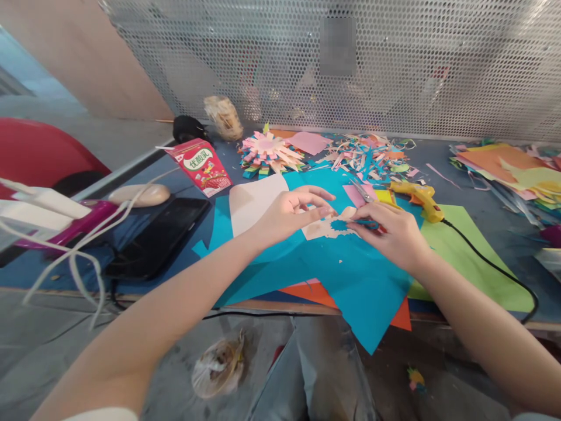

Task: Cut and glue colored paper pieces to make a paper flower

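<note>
My left hand (293,214) rests on the big blue paper sheet (350,275), its fingers pinched on the edge of a small cream paper cutout (322,229) with a jagged blue piece (340,225) on it. My right hand (391,233) is closed on a thin blue strip (366,222) just right of the cutout. Both hands meet over the middle of the table.
A yellow glue gun (419,197) with a black cord lies right of my hands, scissors (362,192) behind them. A paper flower (268,153), paper scraps (370,153), a red drink carton (202,166), a black tablet (158,235) and stacked coloured paper (512,168) surround them.
</note>
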